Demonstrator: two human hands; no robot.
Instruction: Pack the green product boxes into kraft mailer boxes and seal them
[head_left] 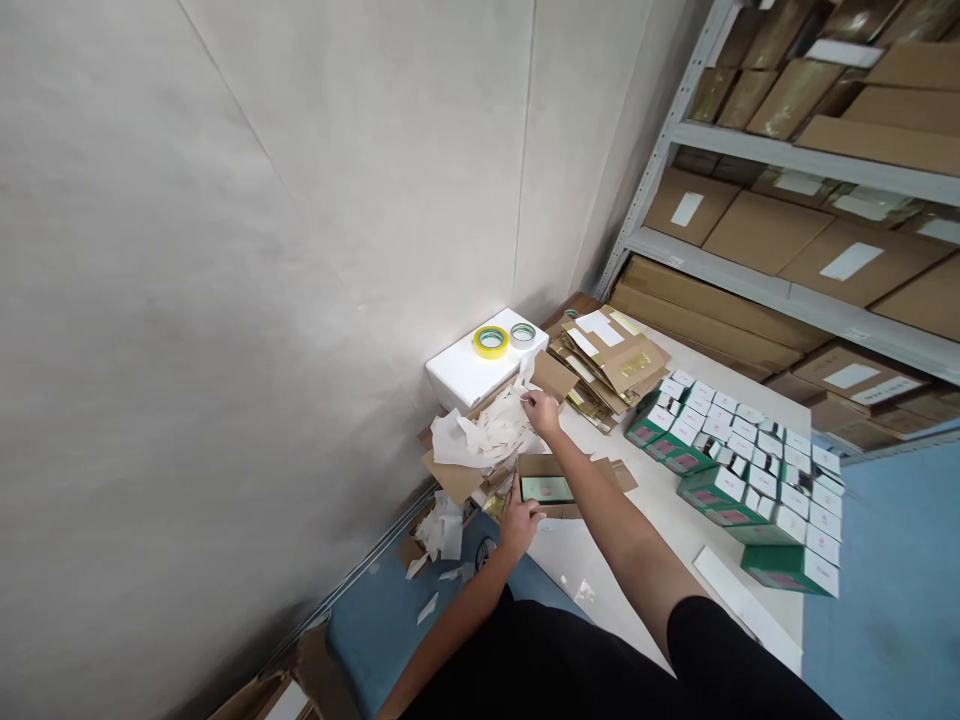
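Note:
My left hand (517, 522) grips the near left side of a small open cardboard box (585, 510), its fingers along the wall. Inside that box lies a pale green and white carton (546, 488), partly hidden by my right forearm. Farther off, my right hand (541, 412) is closed, fingertips pinched at the edge of a heap of crumpled white paper (491, 432). The paper fills a larger open carton with brown flaps (457, 478).
A white foam box (480, 375) by the wall carries a yellow tape roll (490, 342) and a paler tape roll (523, 335). Flattened cardboard (619, 355) and rows of green-and-white boxes (742, 450) cover the table's right side. Shelves (787, 280) hold cartons; paper scraps (439, 530) lie below.

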